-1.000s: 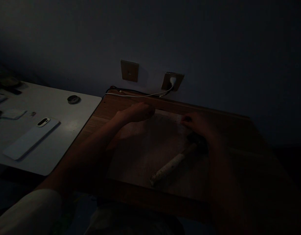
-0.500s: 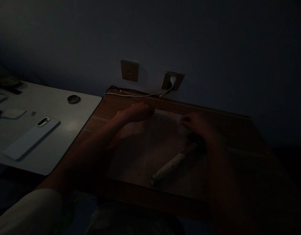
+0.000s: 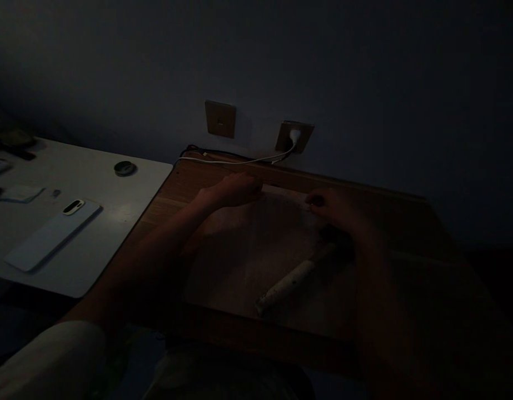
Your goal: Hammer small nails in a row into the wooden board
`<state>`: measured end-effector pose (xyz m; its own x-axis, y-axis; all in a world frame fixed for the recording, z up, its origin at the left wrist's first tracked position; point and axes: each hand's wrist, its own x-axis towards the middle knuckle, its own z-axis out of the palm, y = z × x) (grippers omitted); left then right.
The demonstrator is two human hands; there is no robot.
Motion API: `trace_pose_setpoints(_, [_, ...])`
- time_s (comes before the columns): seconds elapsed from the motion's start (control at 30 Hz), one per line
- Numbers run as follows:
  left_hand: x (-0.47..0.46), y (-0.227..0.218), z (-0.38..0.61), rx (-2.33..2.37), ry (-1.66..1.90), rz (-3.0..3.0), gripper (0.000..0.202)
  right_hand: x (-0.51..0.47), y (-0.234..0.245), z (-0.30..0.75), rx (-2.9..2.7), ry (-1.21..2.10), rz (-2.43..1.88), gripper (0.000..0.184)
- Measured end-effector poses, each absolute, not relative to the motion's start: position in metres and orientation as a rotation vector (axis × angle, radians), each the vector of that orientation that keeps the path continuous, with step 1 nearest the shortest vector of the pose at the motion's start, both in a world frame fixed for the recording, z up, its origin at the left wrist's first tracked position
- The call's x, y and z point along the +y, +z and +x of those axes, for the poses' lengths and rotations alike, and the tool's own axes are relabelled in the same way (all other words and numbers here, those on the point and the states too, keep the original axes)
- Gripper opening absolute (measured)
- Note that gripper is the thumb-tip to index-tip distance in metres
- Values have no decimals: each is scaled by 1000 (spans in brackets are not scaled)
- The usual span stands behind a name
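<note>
In the dim light, a pale flat sheet or board [image 3: 235, 266] lies on the wooden table [image 3: 406, 233]. My left hand [image 3: 239, 190] is closed at its far left edge, and what its fingers hold, if anything, is too dark to see. Toward the far right corner my right hand [image 3: 331, 208] has thumb and fingers curled together; anything between them is hidden. A tool with a worn, whitish handle [image 3: 286, 286] lies slantwise on the sheet below my right hand. Its dark end is partly covered by my right wrist, so I cannot tell its kind.
On the left stands a white table [image 3: 101, 239] bearing a pale phone [image 3: 51, 236], a small round dark ring or lid [image 3: 125, 168] and several dim objects. A white cable [image 3: 239, 162] runs along the back edge to a wall socket [image 3: 295, 137].
My right hand has shifted very slightly to the left, its fingers still curled. The left hand and the tool stay nearly where they were.
</note>
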<state>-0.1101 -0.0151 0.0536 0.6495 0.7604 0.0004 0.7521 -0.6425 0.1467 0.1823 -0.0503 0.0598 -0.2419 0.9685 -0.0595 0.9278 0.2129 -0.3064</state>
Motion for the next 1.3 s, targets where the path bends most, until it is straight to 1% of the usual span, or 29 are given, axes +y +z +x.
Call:
trace_pose_setpoints(0.1, [-16, 56, -109, 1224, 96, 2667, 20, -52, 57, 180, -2249, 519, -1832, 24])
trace_pose_setpoints(0.17, [-17, 55, -109, 1186, 106, 2642, 17, -52, 56, 178, -2239, 531, -1840, 24])
trace_pose_setpoints(0.3, [-15, 50, -109, 1110, 168, 2638, 13, -51, 53, 173, -2278, 451, -1833, 14])
trace_pose_setpoints(0.37, [-15, 49, -109, 1108, 186, 2629, 14, -51, 52, 171, -2286, 446, -1821, 11])
trace_pose_setpoints(0.53, [-16, 52, -110, 1147, 215, 2608, 18, -51, 54, 165, -2323, 444, -1825, 13])
trace_pose_setpoints(0.73, [-17, 50, -106, 1193, 273, 2623, 22, -53, 57, 155, -2398, 322, -1888, 23])
trace_pose_setpoints(1.03, [-18, 40, -98, 1194, 289, 2643, 27, -55, 62, 148, -2427, 299, -1916, 23])
trace_pose_setpoints(1.3, [-20, 40, -95, 1106, 261, 2689, 26, -57, 63, 146, -2436, 309, -1865, 25])
